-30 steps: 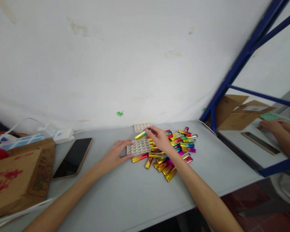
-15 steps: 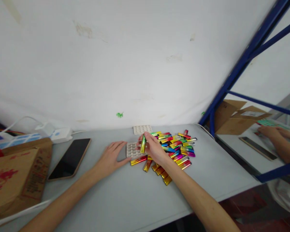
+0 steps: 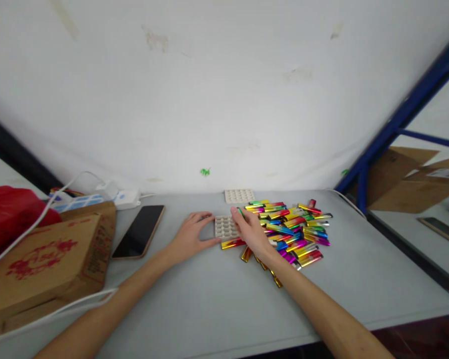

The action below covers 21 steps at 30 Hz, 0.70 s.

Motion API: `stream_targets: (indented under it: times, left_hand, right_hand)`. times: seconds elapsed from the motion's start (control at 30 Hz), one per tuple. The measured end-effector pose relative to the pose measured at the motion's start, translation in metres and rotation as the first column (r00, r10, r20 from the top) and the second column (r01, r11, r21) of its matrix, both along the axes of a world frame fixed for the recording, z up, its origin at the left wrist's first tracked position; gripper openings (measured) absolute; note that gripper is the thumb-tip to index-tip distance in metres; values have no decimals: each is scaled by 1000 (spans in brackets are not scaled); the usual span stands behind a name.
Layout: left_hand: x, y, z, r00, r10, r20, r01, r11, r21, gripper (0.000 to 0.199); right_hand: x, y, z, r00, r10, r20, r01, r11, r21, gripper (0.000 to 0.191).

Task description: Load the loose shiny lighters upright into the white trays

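My left hand [image 3: 192,234] rests on the table with thumb and fingers spread, their tips at the left edge of a pale tray [image 3: 223,227] with rows of round hollows. Over the right side of that tray is my right hand [image 3: 250,230], its fingers closed round a lighter [image 3: 241,213]. Only a bit of the lighter's green end shows; my fingers hide the rest. Beside and partly under my right forearm lies a pile of shiny lighters [image 3: 284,227] in gold, red, blue, green and purple. One red and gold lighter [image 3: 232,243] lies along the tray's near edge.
A second pale tray [image 3: 239,195] lies by the wall. To the left are a black phone [image 3: 140,232], a brown cardboard box [image 3: 48,259], a red bag [image 3: 11,219], a white power strip [image 3: 126,199] and cables. A blue metal frame [image 3: 381,154] and an open carton [image 3: 411,179] stand right.
The view has turned left, bringing in the red bag; the co-worker's arms have mostly left it. My right hand has lowered the lighter towards the tray. My left hand stays at the tray's edge.
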State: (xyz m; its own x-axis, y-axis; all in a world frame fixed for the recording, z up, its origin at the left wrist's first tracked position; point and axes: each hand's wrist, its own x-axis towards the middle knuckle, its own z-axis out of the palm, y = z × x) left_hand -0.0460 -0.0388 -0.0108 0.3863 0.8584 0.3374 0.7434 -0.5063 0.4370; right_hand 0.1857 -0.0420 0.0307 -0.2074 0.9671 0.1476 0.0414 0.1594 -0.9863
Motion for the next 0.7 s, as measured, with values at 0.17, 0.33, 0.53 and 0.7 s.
stream_targets:
  times: [0.17, 0.33, 0.53, 0.7]
  left_hand:
    - [1, -2, 2, 1000, -7, -1, 7, 1000, 5, 61]
    - [3, -4, 3, 1000, 6, -21, -6, 1000, 2, 62]
    - [4, -4, 4, 999, 2, -40, -2, 1000, 9, 62]
    - [3, -4, 2, 999, -3, -47, 4, 1000, 30, 63]
  right_hand:
    - [-1, 2, 0, 962, -176, 207, 137, 972, 188, 59]
    - [-1, 1, 2, 930, -241, 278, 173, 953, 248, 51]
    - [-1, 1, 0, 928, -230, 293, 151, 951, 270, 45]
    - [0, 3, -4, 921, -227, 316, 134, 948, 289, 42]
